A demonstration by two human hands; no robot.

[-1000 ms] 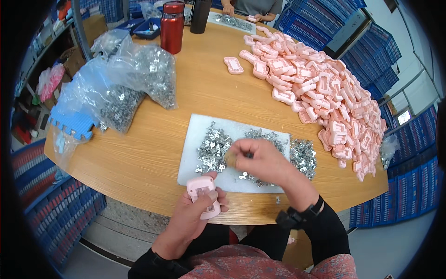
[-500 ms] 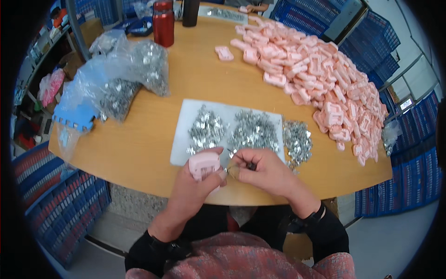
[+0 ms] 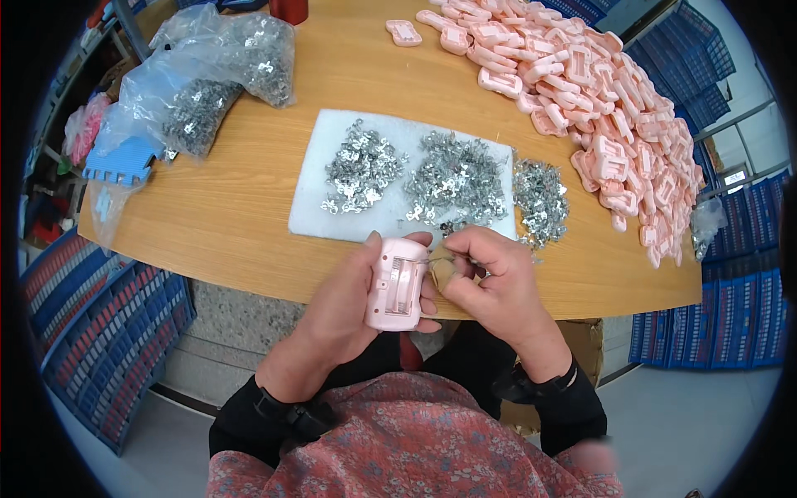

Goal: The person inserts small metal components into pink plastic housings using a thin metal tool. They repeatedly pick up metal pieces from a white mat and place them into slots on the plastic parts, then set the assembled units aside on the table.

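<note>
A pale pink plastic casing (image 3: 383, 286) lies in my left hand (image 3: 334, 319), whose fingers wrap round its sides and back. Its open battery compartment faces up, with a coiled metal spring (image 3: 398, 270) at the upper end. My right hand (image 3: 510, 286) is pinched round a thin metal tool (image 3: 435, 260); the tip reaches the casing's upper right edge. Most of that tool is hidden by the fingers, so its kind is unclear. Tan wrapping (image 3: 442, 272) covers one right fingertip. Just beyond both hands, a white foam sheet (image 3: 311, 203) bears two piles of small metal contact pieces (image 3: 457, 178).
Another metal pile (image 3: 541, 199) lies right of the sheet. A large heap of pink casings (image 3: 581, 91) covers the table's right side, with one casing (image 3: 403, 33) apart. Clear bags of metal parts (image 3: 195, 108) stand at left. Blue crates (image 3: 116, 349) flank the table (image 3: 224, 224).
The casing has turned so its battery compartment shows fully, and both hands sit closer to the body. My right hand has brought the tool against the casing's edge. The view has tilted down.
</note>
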